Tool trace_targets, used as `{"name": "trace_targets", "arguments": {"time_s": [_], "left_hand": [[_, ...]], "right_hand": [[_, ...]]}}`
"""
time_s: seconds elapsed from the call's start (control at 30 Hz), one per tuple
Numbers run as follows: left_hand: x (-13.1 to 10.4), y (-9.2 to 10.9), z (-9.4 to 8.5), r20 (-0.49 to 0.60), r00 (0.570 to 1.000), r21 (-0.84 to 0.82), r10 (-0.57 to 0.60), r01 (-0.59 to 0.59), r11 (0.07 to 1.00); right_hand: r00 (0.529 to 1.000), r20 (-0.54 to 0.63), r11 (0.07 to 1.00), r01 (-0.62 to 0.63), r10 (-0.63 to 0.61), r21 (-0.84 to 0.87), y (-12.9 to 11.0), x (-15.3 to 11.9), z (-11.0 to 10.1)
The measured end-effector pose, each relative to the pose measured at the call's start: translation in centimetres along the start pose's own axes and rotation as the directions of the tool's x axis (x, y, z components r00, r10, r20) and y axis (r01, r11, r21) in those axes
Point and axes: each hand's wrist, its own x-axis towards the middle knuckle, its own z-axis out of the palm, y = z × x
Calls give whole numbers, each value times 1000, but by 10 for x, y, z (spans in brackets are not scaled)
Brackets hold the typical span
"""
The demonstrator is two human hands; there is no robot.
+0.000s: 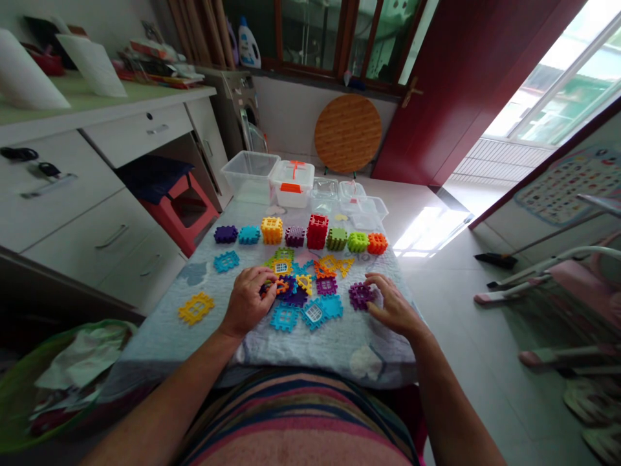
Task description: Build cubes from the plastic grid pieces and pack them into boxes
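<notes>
My left hand [248, 299] is curled at the left side of a loose pile of plastic interlocking tiles, its fingers closed on a small orange tile [281, 286]. Beneath and beside that lies a dark purple tile [297, 296]. My right hand [395, 309] has thumb and fingers at the right edge of a purple window tile [361, 296], which is flat on the cloth. Between the hands are a magenta tile [326, 285], light blue tiles [284, 318] and yellow triangular pieces [304, 283]. Some left fingertips are hidden.
Behind the pile runs a row of colour-sorted stacks, among them a red stack [317, 232] and a yellow one [272, 230]. Clear plastic boxes [250, 175] and a lidded box [292, 184] stand at the back. A yellow tile [196, 308] lies at the left.
</notes>
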Motion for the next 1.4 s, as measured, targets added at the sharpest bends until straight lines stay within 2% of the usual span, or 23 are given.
{"name": "trace_targets", "arguments": {"time_s": [0.13,0.37,0.53,0.77,0.97,1.13,1.3,1.4], "left_hand": [[0,1,-1,5,1000,-17,-10,10,1000],[0,2,-2,6,1000,-29,-13,13,999],[1,1,-1,11,1000,-22,1,-1,1000],[-1,0,0,6,1000,-18,14,-13,1000],[0,2,-2,10,1000,-29,19,-19,999],[0,2,-1,-11,1000,-52,26,-27,998],[-1,8,-7,-49,998,-29,45,-47,998],[8,17,-12,38,991,-2,127,-127,992]], "right_hand": [[997,67,999,-43,44,-19,3,2,5],[998,34,997,-51,52,-51,1,3,7],[994,78,991,-68,77,-114,0,5,8],[989,139,993,-37,54,-116,2,9,4],[990,140,993,-18,34,-115,-8,19,2],[995,74,996,78,-74,-43,-27,39,15],[988,74,991,132,-132,4,-47,60,31],[983,71,985,172,-170,-16,-52,71,43]]}}
